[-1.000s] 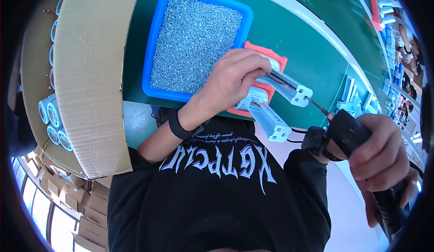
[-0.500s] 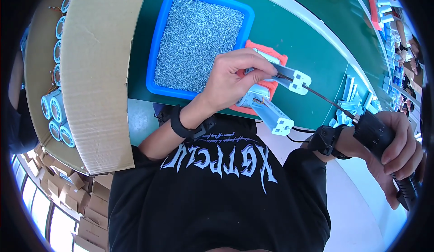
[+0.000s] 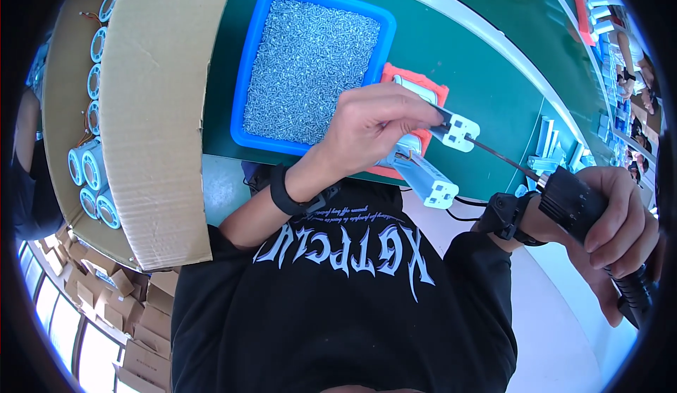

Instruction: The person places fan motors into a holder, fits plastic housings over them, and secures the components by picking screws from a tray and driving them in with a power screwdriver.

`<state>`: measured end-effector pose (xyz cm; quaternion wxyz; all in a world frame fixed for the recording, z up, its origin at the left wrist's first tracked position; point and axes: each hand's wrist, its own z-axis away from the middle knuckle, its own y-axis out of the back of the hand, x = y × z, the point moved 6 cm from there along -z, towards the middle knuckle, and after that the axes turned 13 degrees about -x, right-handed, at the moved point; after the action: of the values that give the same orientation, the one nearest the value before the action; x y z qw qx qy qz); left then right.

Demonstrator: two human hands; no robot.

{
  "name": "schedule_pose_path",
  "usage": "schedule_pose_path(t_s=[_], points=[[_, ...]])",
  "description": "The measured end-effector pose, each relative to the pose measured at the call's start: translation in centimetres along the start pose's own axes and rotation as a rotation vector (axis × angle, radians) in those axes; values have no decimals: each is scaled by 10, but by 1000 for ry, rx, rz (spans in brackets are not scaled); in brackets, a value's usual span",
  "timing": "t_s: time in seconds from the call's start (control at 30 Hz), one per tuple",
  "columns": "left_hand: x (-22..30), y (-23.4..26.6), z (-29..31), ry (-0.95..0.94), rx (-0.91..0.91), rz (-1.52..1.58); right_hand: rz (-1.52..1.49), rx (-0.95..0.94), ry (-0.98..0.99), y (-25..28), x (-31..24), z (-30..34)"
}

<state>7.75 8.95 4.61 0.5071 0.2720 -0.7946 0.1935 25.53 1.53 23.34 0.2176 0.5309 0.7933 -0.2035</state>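
Observation:
My right hand (image 3: 617,224) is wrapped round a black electric screwdriver (image 3: 575,206) at the right. Its long thin bit reaches left to the white square-holed end face of a light-blue plastic housing (image 3: 462,133), with the tip at or in a hole there. My left hand (image 3: 377,129) pinches that housing close to the end face; the fingers hide part of it. Just below, a second light-blue housing (image 3: 423,180) with a similar end and wires inside rests tilted. Under both lies an orange-red cloth or pad (image 3: 441,93), mostly covered.
A blue tray (image 3: 243,104) full of small silvery screws stands beside my left hand on the green table (image 3: 486,76). At the left is a cardboard box (image 3: 151,111) with several round light-blue parts (image 3: 94,167). More pale parts (image 3: 546,146) lie at the right; people work beyond.
My left fingers have moved a little right, nearer the housing's end face. The housing end has shifted slightly left and down, and the screwdriver has shifted slightly left with it.

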Motion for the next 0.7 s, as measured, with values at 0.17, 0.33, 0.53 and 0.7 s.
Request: schedule_pose_path(t_s=[0.17, 0.33, 0.53, 0.7], points=[[10, 27, 2, 160, -48, -536, 50, -73, 14, -10, 11, 2], [-13, 37, 29, 542, -378, -763, 36, -145, -79, -25, 29, -2], [-22, 36, 32, 620, -441, -739, 100, -154, -201, -30, 42, -2], [-20, 41, 29, 563, -351, -740, 112, -176, -190, -31, 44, 0]])
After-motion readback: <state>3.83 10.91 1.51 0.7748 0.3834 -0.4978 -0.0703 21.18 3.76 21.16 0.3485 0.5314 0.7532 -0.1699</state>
